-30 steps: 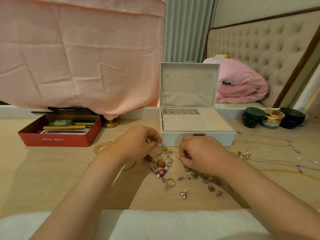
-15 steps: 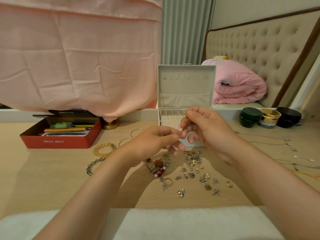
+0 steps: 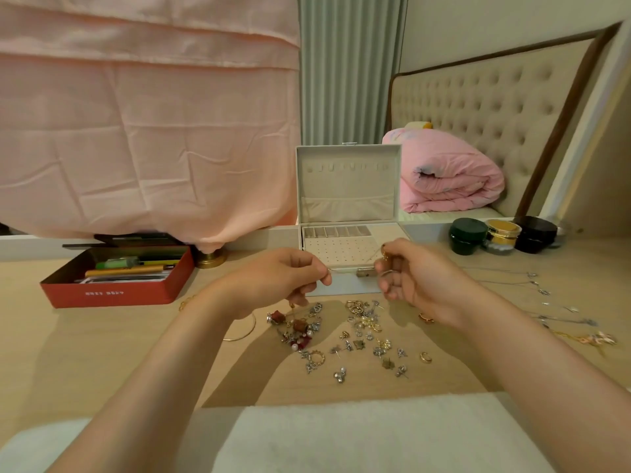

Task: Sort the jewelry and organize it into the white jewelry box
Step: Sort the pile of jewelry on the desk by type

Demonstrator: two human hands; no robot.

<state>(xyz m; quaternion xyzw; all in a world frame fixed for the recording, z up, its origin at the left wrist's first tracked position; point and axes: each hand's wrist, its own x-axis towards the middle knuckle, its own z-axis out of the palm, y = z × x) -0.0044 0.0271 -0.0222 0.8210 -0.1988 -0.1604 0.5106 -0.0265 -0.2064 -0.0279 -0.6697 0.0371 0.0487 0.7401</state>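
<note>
At the far left a red tin (image 3: 112,288) stands on the table (image 3: 68,353), with pens and cards inside. Above it a pink cloth (image 3: 146,114) hangs down, and a brass base (image 3: 211,259) shows under its edge. Near the left wrist a thin gold bangle (image 3: 244,331) lies flat, partly hidden by the arm.

The left hand (image 3: 290,278) is raised over the table with curled fingers. Its thumb and forefinger pinch one end of a thin chain (image 3: 345,268). The chain runs to the right through the air, in front of the box (image 3: 348,186) and not inside it. The box is white and stands at the back of the table. Its lid is upright and open, and its tray shows small compartments and a dotted panel.

Below the hands a loose pile (image 3: 358,332) of earrings, rings and charms lies spread on the table, just in front of the box. Red and pearl pieces are at its left, gold ones nearer the middle.

The right hand (image 3: 416,278) is also curled and pinches the other end of the chain, where a small gold piece shows at the fingertips.

Farther right three jars (image 3: 503,233), green, gold and black, stand in a row at the back edge. Several necklaces (image 3: 543,292) lie stretched on the table. Behind them a folded pink blanket (image 3: 450,179) rests on a bed, against a padded headboard (image 3: 478,97).
</note>
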